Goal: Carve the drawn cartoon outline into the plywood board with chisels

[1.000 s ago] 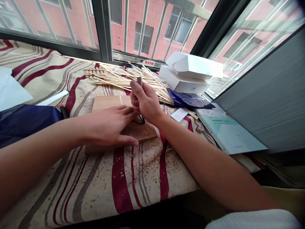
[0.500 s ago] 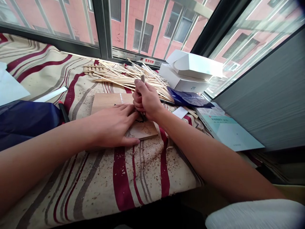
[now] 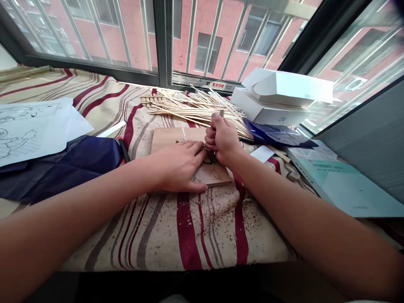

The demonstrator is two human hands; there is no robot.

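A flat wooden board lies on the striped cloth, with dark lines on its right part. My left hand rests flat across it, fingers stretched out and thumb over the near edge. My right hand is closed in a fist around an upright carving tool; the top of its handle pokes out above the thumb. The tool's lower end meets the board close to my left fingertips, largely hidden by the fist. Beside it, a small dark piece shows only in part. Wood crumbs are scattered in front of the board.
Behind the board are a heap of thin wooden sticks and a white box. A book lies right. Left are drawing sheets, dark blue sheeting and a red-and-black pen-like object. The cloth's front edge is near.
The view has swung left, so everything sits farther right and more of the drawing sheets shows. Both hands stay on the board, the right still gripping the carving tool.
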